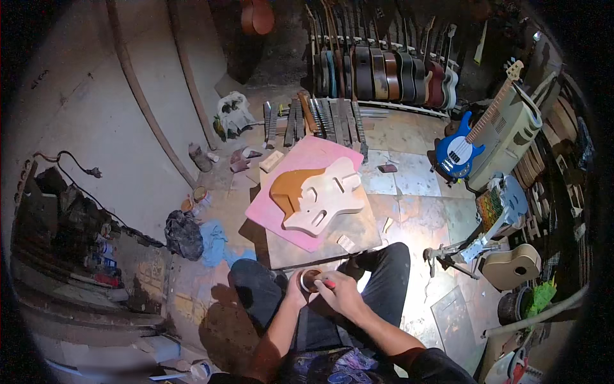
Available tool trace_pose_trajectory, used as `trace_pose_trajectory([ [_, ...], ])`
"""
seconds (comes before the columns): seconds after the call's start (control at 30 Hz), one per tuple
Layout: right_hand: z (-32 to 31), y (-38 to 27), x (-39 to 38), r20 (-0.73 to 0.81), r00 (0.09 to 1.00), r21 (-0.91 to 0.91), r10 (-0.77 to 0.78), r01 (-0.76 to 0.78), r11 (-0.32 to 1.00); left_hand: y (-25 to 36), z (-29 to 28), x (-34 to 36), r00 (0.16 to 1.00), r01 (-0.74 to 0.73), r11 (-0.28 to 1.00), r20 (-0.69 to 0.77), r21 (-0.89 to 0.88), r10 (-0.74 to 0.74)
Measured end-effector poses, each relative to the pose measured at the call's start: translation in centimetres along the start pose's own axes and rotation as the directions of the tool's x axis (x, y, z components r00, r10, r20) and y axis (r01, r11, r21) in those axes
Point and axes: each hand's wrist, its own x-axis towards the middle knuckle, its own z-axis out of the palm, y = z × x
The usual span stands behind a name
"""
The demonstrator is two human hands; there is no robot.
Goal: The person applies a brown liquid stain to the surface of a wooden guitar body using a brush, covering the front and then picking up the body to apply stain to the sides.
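Hands meet over your lap: your left hand (295, 288) cups a small round tin (311, 279), your right hand (339, 291) curls over it at 3 o'clock, pinching something red (329, 282). Tin's contents stay hidden.

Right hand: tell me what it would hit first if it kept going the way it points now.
The right hand points left, toward the left hand. First in its line is the small round tin held between both hands; it already touches it. Past that comes the left hand, though depth is hard to judge.
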Motion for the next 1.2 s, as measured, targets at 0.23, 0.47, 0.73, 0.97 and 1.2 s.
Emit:
trace_pose_trajectory([
  [0.23, 0.4, 0.5, 0.4, -0.107, 0.9, 0.361, 0.422, -0.36, 0.86, 0.1, -0.9, -0.4, 0.974, -0.193, 0.97, -0.092, 0.151, 0.208],
  [0.47, 2.0, 7.2, 1.5, -0.228, 0.861, 0.577, 0.455, -0.257, 0.775, 3.7, 6.1, -1.4, 0.965, -0.127, 0.989, -0.242, -0.075, 0.105],
  [0.73, 3.0, 8.6, 7.5, -0.206, 0.719, 0.819, 0.664, -0.245, 0.519, 8.8, 1.6, 6.8, 0.931, -0.219, 0.976, -0.297, 0.012, 0.213],
  [0.97, 4.9, 10.8, 15.4, -0.232, 0.622, 0.894, 0.748, -0.165, 0.415, 18.0, 1.4, 12.1, 0.87, -0.376, 0.924, -0.368, -0.064, 0.329],
  [1.2, 9.5, 14.5, 17.0, -0.19, 0.904, 0.225, 0.383, -0.34, 0.913, 24.8, 0.2, 15.1, 0.808, -0.525, 0.847, -0.361, -0.082, 0.466],
])
